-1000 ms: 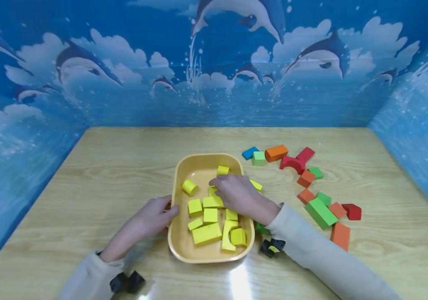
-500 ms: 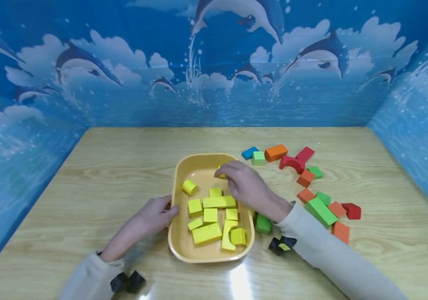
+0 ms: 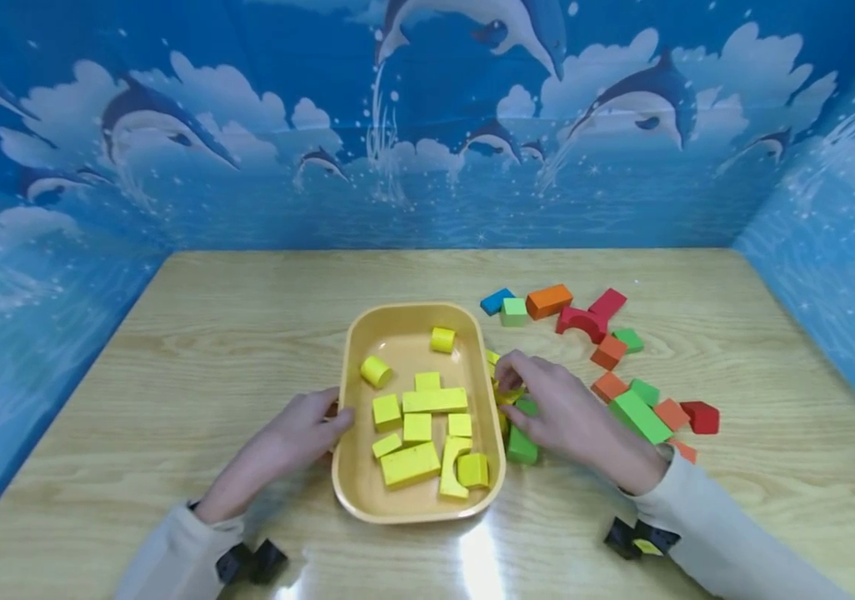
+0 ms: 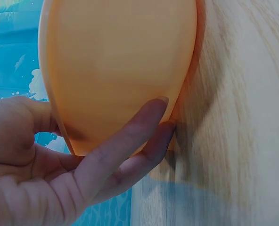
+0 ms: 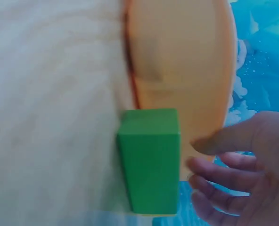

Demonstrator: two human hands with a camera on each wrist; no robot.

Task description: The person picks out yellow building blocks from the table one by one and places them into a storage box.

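A tan plastic bin (image 3: 405, 333) holds several yellow wooden blocks, among them an arch block (image 3: 452, 471), a long block (image 3: 434, 401) and two cylinders (image 3: 377, 372). My left hand (image 3: 307, 429) grips the bin's left side, thumb at the rim; in the left wrist view, its fingers (image 4: 125, 146) lie along the outer wall. Just outside the right wall, my right hand (image 3: 566, 408) hovers with loosely bent fingers at several yellow blocks (image 3: 493, 358), partly hidden by hand and bin. A green block (image 5: 151, 169) stands beside the bin, below that hand; the right wrist view shows nothing between thumb and fingers.
Right of the bin, loose blocks run in a curved line: a blue one (image 3: 497, 301), an orange one (image 3: 549, 301), a red arch (image 3: 582, 322), a larger green one (image 3: 639, 416) and a dark red one (image 3: 701, 417). A dolphin-print backdrop (image 3: 427, 200) walls the table.
My right hand has moved from inside the bin out over its right wall to the yellow blocks beside it, uncovering the far cylinder. The left hand keeps its hold on the bin.
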